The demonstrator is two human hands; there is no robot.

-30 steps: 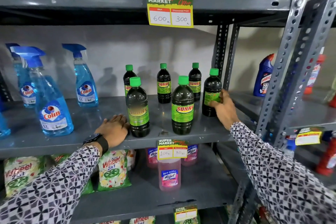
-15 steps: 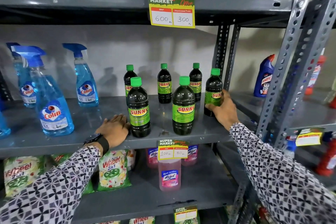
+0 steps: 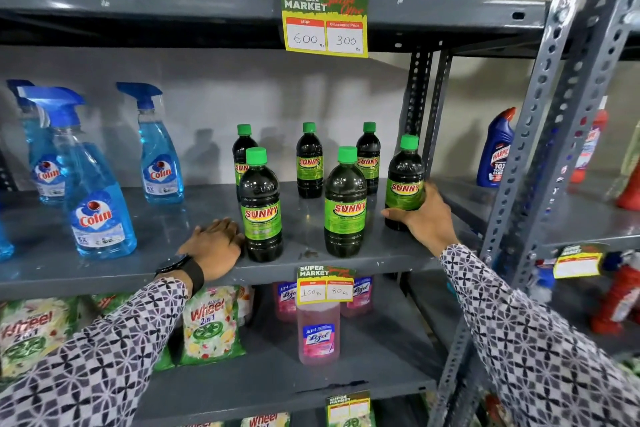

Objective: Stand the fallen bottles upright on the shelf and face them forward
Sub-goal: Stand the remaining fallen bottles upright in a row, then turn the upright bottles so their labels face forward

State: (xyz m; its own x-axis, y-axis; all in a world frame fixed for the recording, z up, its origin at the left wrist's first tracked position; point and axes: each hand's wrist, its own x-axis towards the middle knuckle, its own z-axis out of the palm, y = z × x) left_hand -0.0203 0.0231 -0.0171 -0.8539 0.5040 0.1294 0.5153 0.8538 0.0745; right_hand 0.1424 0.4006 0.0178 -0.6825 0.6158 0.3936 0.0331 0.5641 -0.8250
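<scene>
We are wrapping our right hand [image 3: 424, 217] around the lower body of the rightmost Sunny bottle [image 3: 404, 184], fingers closed on it from the right and behind, thumb across its front base. The bottle is standing upright at the right end of the grey shelf [image 3: 104, 270], beside the slotted upright [image 3: 420, 107], its label showing toward us. Our left hand [image 3: 214, 246] is lying flat and open on the shelf, holding nothing, fingertips touching the base of the front-left bottle [image 3: 260, 206]. The front-middle bottle [image 3: 345, 203] and the three rear bottles [image 3: 309, 161] are all standing too; none is lying down in view.

In our judgement, the step in hand is the final facing. To do it well, we are twisting low on the body, keeping the base flat on the shelf so the bottle turns without tipping, and stopping once the label squares with its neighbours.
</scene>
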